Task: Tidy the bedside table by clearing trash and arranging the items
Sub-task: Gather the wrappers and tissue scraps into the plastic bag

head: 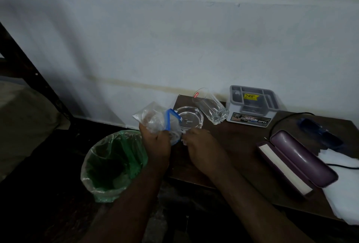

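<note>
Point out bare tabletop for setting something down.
Free: the brown table between the right hand and purple case, in front of the grey organizer. Crowded: back-left corner, ashtray beside tilted glass; right end, case, cable, white cloth.

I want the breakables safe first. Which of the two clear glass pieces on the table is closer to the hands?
The low round glass ashtray, just beyond the right hand. The tall drinking glass with the red sticker stands farther back, beside the grey organizer box.
</note>
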